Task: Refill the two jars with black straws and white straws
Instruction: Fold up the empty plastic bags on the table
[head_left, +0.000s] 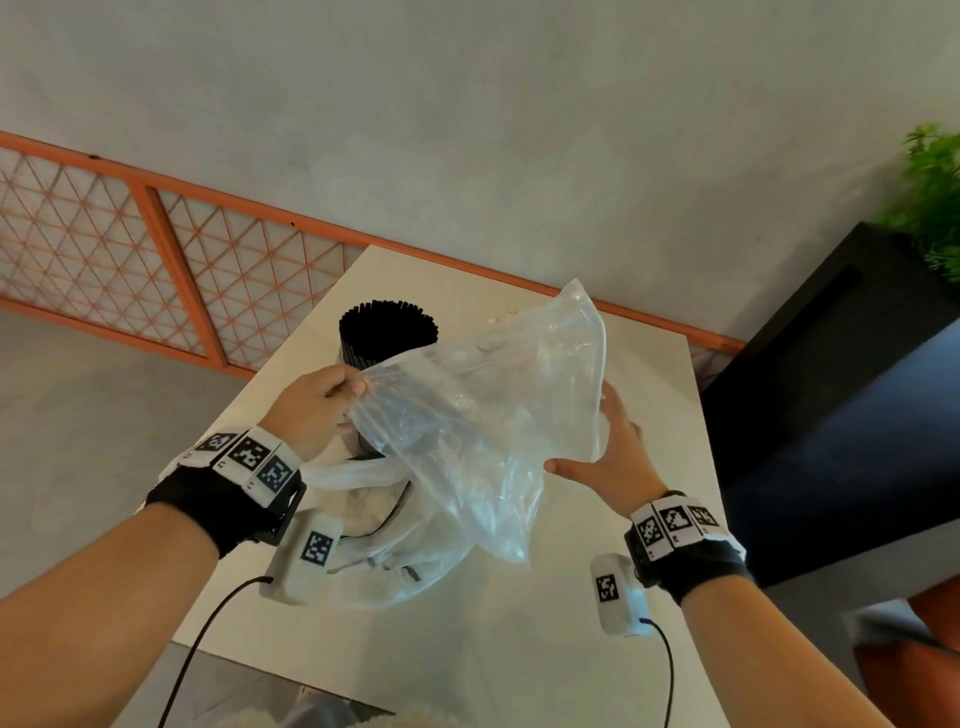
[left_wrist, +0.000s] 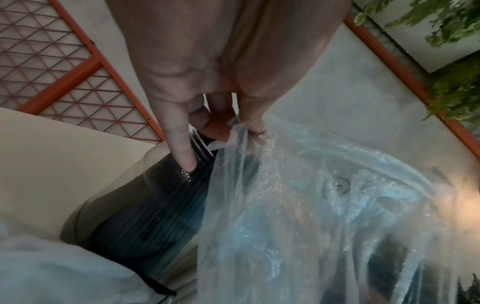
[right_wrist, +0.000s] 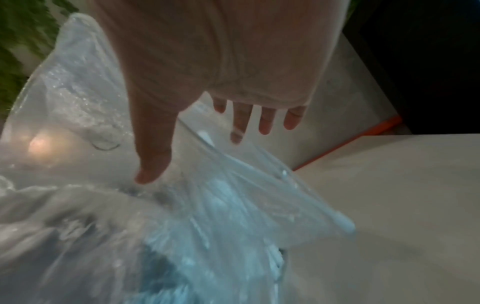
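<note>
Above the table (head_left: 571, 649), your left hand (head_left: 317, 410) pinches the clear bag (head_left: 483, 415) while your right hand (head_left: 613, 457) lies flat against it, so it, seemingly empty, could swing into the jar of black straws (head_left: 387, 332) behind and topple it.

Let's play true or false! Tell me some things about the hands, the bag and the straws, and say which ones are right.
1. The left hand pinches the clear plastic bag. True.
2. The right hand is a tight fist. False: its fingers are spread straight against the bag.
3. The black straws stand upright in a jar. True.
4. The black straws are red. False: they are black.
5. The bag lies flat on the table. False: it is held up above it.
</note>
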